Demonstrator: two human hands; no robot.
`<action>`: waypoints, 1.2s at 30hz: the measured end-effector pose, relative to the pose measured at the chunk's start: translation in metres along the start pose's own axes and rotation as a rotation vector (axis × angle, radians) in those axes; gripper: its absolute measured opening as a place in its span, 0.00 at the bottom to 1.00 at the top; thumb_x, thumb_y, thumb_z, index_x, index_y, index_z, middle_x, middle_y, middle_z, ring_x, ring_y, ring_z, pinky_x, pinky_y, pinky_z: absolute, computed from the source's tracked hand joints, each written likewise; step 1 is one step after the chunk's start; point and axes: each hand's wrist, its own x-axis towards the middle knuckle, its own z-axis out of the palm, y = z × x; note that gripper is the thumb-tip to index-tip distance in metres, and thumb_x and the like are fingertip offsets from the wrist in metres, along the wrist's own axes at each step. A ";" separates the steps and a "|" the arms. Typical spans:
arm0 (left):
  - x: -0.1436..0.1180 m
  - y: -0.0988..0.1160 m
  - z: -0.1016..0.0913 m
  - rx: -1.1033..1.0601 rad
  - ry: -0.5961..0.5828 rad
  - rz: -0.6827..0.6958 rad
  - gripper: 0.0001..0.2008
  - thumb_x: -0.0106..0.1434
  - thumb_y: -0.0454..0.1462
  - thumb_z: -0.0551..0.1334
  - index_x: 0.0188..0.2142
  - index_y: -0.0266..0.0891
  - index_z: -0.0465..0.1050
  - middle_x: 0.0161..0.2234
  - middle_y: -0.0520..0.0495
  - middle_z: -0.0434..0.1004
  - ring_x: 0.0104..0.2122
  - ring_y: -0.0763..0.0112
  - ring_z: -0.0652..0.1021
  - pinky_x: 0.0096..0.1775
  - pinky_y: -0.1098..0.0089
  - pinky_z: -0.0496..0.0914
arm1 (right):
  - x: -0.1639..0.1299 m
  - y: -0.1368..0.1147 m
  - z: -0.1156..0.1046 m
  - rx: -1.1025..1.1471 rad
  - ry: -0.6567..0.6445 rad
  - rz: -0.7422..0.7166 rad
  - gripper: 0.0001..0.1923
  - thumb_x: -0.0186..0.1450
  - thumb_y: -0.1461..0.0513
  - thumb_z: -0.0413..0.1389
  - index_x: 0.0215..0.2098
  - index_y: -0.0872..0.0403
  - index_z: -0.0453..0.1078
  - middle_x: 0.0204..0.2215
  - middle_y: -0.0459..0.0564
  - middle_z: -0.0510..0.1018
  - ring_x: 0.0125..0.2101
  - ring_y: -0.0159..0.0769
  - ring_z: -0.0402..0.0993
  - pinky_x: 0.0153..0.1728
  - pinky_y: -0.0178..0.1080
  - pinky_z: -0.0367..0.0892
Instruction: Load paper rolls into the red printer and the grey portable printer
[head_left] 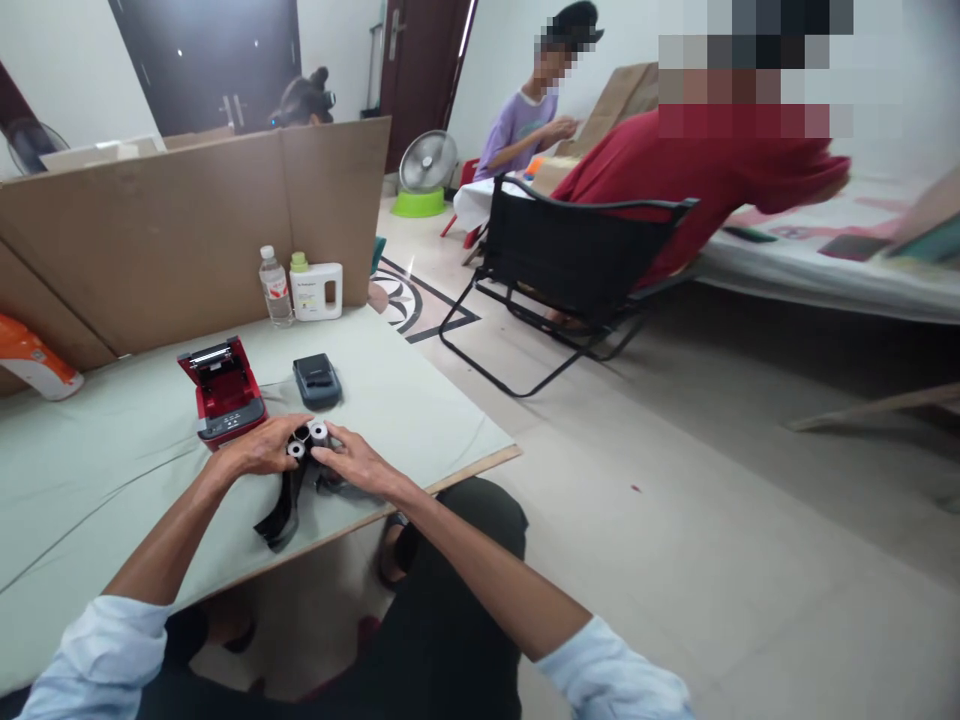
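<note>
Near the front edge of the table, the left hand and right hand are gripping two rolls of dark ribbon.

Red device partly hidden by the left hand, orange bottle cut off at the left edge.

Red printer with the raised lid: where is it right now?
In the head view, the red printer stands left of centre on the table, left of the dark grey device and just beyond the left hand.
</note>
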 end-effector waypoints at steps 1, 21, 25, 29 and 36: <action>-0.005 0.000 0.000 -0.001 0.023 -0.020 0.37 0.54 0.32 0.65 0.65 0.38 0.66 0.63 0.37 0.74 0.61 0.50 0.76 0.63 0.53 0.70 | -0.002 0.002 -0.002 0.020 0.023 0.038 0.31 0.65 0.49 0.63 0.60 0.57 0.69 0.45 0.54 0.77 0.29 0.30 0.69 0.23 0.30 0.68; -0.059 0.008 0.036 0.010 0.390 -0.167 0.17 0.61 0.31 0.63 0.51 0.41 0.74 0.46 0.43 0.82 0.47 0.57 0.82 0.52 0.58 0.75 | -0.047 0.006 -0.003 0.072 0.010 0.190 0.38 0.63 0.47 0.65 0.67 0.51 0.67 0.51 0.55 0.72 0.38 0.36 0.76 0.24 0.33 0.76; -0.064 0.007 0.038 0.032 0.428 -0.174 0.17 0.61 0.30 0.63 0.50 0.40 0.74 0.46 0.43 0.82 0.47 0.57 0.82 0.53 0.58 0.75 | -0.047 0.003 -0.002 0.075 0.007 0.204 0.38 0.62 0.48 0.65 0.67 0.52 0.66 0.47 0.53 0.73 0.37 0.36 0.77 0.23 0.31 0.75; -0.069 0.004 0.041 0.050 0.442 -0.153 0.18 0.61 0.29 0.62 0.51 0.41 0.75 0.48 0.42 0.82 0.48 0.57 0.82 0.52 0.59 0.76 | -0.047 0.004 -0.005 0.050 0.059 0.188 0.34 0.63 0.49 0.65 0.64 0.53 0.68 0.44 0.51 0.72 0.36 0.34 0.76 0.23 0.31 0.75; -0.069 0.013 0.043 0.051 0.480 -0.136 0.18 0.63 0.27 0.61 0.50 0.40 0.77 0.46 0.42 0.82 0.46 0.59 0.82 0.51 0.61 0.77 | -0.047 0.006 0.004 0.056 0.046 0.194 0.30 0.63 0.48 0.64 0.58 0.53 0.69 0.41 0.49 0.72 0.34 0.35 0.77 0.23 0.32 0.74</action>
